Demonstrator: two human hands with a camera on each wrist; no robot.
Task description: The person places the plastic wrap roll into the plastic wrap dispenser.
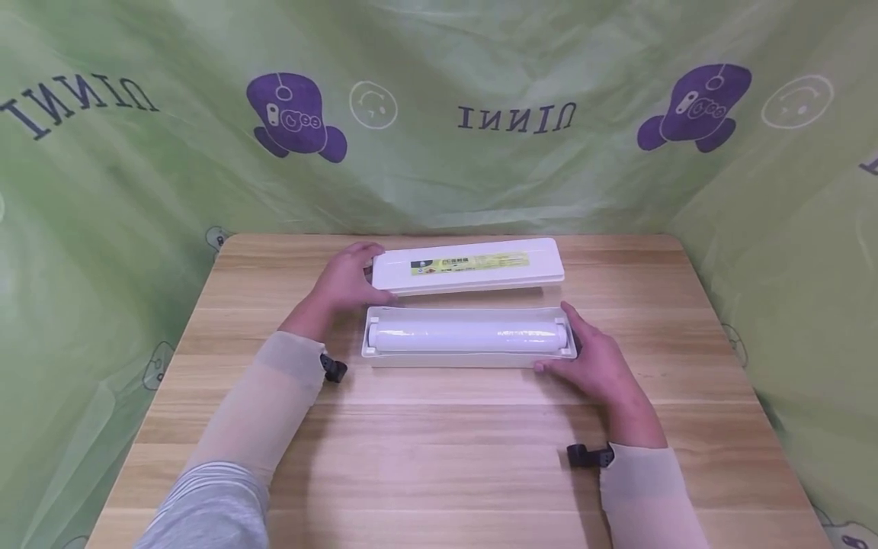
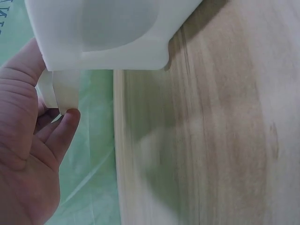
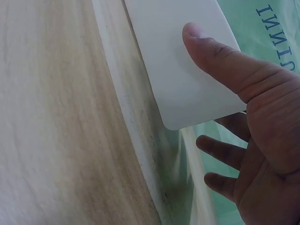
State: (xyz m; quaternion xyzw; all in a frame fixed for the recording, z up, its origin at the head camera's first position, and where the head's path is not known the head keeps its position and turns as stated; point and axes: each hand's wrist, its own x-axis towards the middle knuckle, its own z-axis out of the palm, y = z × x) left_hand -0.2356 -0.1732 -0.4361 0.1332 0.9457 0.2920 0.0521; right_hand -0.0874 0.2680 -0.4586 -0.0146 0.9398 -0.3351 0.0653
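Observation:
A long white cling film box (image 1: pixel 446 361) lies lengthwise across the table, its top uncovered. Inside it a shiny roll of cling film (image 1: pixel 466 335) rests between the two end holders. My right hand (image 1: pixel 597 366) grips the right end of this box, thumb (image 3: pixel 211 51) on the near wall and index finger at the far corner. Just behind, the white lid (image 1: pixel 398 267) is tilted slightly, its right end farther back, with a shadow under it. My left hand (image 1: pixel 346 278) holds the lid's left end between thumb and fingers. Underneath, the lid (image 2: pixel 117 28) looks hollow in the left wrist view.
On the lid sits a yellow-green label (image 1: pixel 469 263). The wooden table (image 1: pixel 439 457) ends at a green printed curtain (image 1: pixel 439 175) behind and on both sides. Small black cameras (image 1: pixel 334 369) are strapped to both wrists.

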